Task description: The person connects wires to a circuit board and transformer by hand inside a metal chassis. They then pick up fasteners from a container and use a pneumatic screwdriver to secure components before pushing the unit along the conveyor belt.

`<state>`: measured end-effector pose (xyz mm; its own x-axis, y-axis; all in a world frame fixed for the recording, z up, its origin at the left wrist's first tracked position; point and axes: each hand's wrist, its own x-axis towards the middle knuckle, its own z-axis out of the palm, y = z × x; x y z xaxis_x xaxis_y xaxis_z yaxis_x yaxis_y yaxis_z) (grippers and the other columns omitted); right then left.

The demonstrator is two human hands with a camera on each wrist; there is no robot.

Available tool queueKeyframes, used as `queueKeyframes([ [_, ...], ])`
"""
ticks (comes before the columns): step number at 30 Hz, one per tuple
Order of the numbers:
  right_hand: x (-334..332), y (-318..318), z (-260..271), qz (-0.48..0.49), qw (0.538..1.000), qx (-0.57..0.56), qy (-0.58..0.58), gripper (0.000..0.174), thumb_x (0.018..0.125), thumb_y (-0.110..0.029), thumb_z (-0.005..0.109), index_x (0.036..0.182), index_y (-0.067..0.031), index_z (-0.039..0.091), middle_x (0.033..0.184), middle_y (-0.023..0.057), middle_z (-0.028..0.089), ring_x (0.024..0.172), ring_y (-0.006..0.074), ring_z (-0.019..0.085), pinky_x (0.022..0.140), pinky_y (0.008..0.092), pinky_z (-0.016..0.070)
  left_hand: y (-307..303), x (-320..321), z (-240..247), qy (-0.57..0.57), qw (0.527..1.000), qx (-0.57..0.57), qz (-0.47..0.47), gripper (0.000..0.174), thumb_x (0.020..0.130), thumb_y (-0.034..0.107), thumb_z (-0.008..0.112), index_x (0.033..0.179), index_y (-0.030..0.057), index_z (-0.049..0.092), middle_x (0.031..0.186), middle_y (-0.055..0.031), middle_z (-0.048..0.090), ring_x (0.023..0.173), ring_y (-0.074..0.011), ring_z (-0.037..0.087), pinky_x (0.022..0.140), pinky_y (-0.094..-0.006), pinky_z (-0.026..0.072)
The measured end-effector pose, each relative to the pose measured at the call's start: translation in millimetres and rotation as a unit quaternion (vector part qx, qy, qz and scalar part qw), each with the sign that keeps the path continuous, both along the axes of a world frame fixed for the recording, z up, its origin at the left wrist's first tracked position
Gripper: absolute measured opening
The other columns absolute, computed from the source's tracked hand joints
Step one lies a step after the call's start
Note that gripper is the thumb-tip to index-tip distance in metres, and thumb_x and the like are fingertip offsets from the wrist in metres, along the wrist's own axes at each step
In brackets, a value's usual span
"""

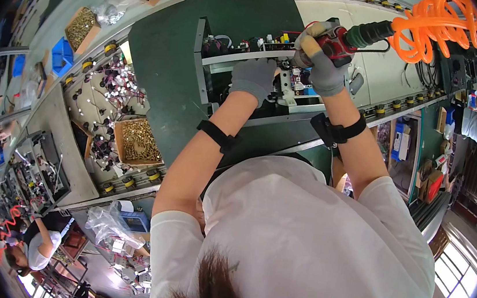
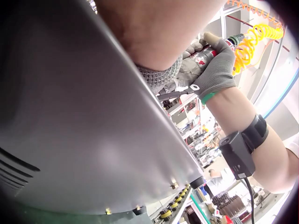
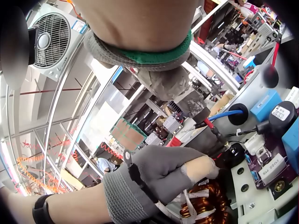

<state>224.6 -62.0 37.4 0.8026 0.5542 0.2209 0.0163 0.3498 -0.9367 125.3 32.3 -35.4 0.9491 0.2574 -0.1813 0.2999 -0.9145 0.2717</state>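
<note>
A metal chassis [image 1: 199,66] with boards and wiring inside lies on the green work surface [image 1: 161,53]. The gloved right hand [image 1: 324,62] grips a red air tool [image 1: 335,44], its front end over the chassis; an orange coiled hose [image 1: 431,27] runs from its rear. The gloved left hand [image 1: 253,78] reaches into the chassis beside the tool's front end. In the right wrist view the left hand [image 3: 159,177] is by a copper coil [image 3: 205,205], and the tool's bit meets a black round part [image 3: 232,154]. Its fingertips are hidden, so what they hold cannot be told.
Left of the green surface are a box of brass screws [image 1: 139,141], heaped wired parts [image 1: 118,87], a blue bin [image 1: 62,56] and another screw box [image 1: 81,29]. Roller tracks edge the bench. Other people sit at far left and far right.
</note>
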Motion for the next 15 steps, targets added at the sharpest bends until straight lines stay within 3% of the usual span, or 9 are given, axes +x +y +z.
queueKeyframes([
  [3, 2, -1, -2, -0.003, 1.000, 0.006, 0.006, 0.019, 0.072, 0.006, 0.065, 0.088, -0.0001, 0.056, 0.069, 0.0048, 0.055, 0.047, 0.0093, 0.050, 0.041, 0.0224, 0.0383, -2, 3, 2, 0.014, 1.000, 0.006, 0.019, 0.027, 0.093, 0.035, 0.044, 0.095, 0.0134, 0.060, 0.089, -0.0059, 0.064, 0.080, -0.0246, 0.064, 0.063, -0.0390, 0.0499],
  [6, -5, -2, 6, -0.006, 1.000, 0.010, 0.020, 0.023, 0.075, 0.005, 0.064, 0.095, -0.0015, 0.057, 0.071, 0.0042, 0.056, 0.047, 0.0097, 0.048, 0.041, 0.0237, 0.0368, 1, 8, 10, 0.084, 0.994, -0.058, 0.025, 0.032, 0.094, 0.037, 0.041, 0.100, 0.0121, 0.060, 0.093, -0.0086, 0.065, 0.087, -0.0282, 0.064, 0.068, -0.0416, 0.0497],
  [7, -3, -7, 2, -0.006, 1.000, 0.027, -0.003, 0.022, 0.076, 0.003, 0.064, 0.096, -0.0025, 0.057, 0.073, 0.0052, 0.059, 0.048, 0.0099, 0.049, 0.043, 0.0228, 0.0373, 1, 6, 10, 0.060, 0.993, -0.083, 0.053, 0.023, 0.087, 0.029, 0.052, 0.092, 0.0131, 0.068, 0.097, -0.0091, 0.066, 0.088, -0.0277, 0.065, 0.067, -0.0399, 0.0513],
  [8, -12, -12, 21, -0.014, 1.000, -0.008, -0.014, 0.022, 0.078, 0.001, 0.064, 0.098, -0.0026, 0.056, 0.079, 0.0069, 0.061, 0.053, 0.0100, 0.052, 0.045, 0.0224, 0.0381, 5, 2, 10, 0.097, 0.992, -0.080, 0.022, 0.034, 0.092, 0.037, 0.043, 0.105, 0.0103, 0.060, 0.100, -0.0113, 0.064, 0.094, -0.0299, 0.062, 0.076, -0.0422, 0.0494],
  [9, -3, -18, 12, 0.014, 0.997, 0.062, -0.030, 0.023, 0.078, 0.000, 0.062, 0.100, -0.0018, 0.056, 0.083, 0.0085, 0.063, 0.061, 0.0115, 0.055, 0.049, 0.0235, 0.0415, 10, -4, 27, 0.120, 0.985, -0.120, 0.037, 0.036, 0.091, 0.039, 0.046, 0.106, 0.0100, 0.059, 0.104, -0.0121, 0.062, 0.098, -0.0307, 0.060, 0.079, -0.0418, 0.0488],
  [11, -10, -38, 37, 0.001, 0.999, -0.012, 0.048, 0.023, 0.077, 0.001, 0.060, 0.100, -0.0009, 0.055, 0.084, 0.0102, 0.062, 0.071, 0.0159, 0.057, 0.061, 0.0267, 0.0457, 15, -32, 36, 0.027, 0.984, -0.151, 0.093, 0.034, 0.088, 0.036, 0.050, 0.107, 0.0107, 0.060, 0.101, -0.0117, 0.062, 0.093, -0.0314, 0.061, 0.079, -0.0411, 0.0487],
  [13, -19, -51, 57, 0.027, 0.996, -0.080, -0.036, 0.019, 0.079, -0.003, 0.057, 0.098, -0.0006, 0.053, 0.080, 0.0095, 0.058, 0.071, 0.0161, 0.056, 0.060, 0.0259, 0.0433, 20, -66, 54, -0.011, 0.979, -0.160, 0.124, 0.032, 0.087, 0.034, 0.052, 0.107, 0.0109, 0.061, 0.099, -0.0118, 0.063, 0.091, -0.0313, 0.061, 0.078, -0.0407, 0.0486],
  [15, -32, -71, 65, 0.048, 0.986, -0.159, 0.024, 0.021, 0.078, -0.005, 0.057, 0.099, -0.0014, 0.052, 0.076, 0.0086, 0.057, 0.065, 0.0131, 0.054, 0.054, 0.0221, 0.0400, 34, -104, 68, -0.134, 0.939, -0.211, 0.234, 0.027, 0.085, 0.029, 0.054, 0.104, 0.0119, 0.062, 0.095, -0.0120, 0.062, 0.087, -0.0311, 0.061, 0.075, -0.0403, 0.0483],
])
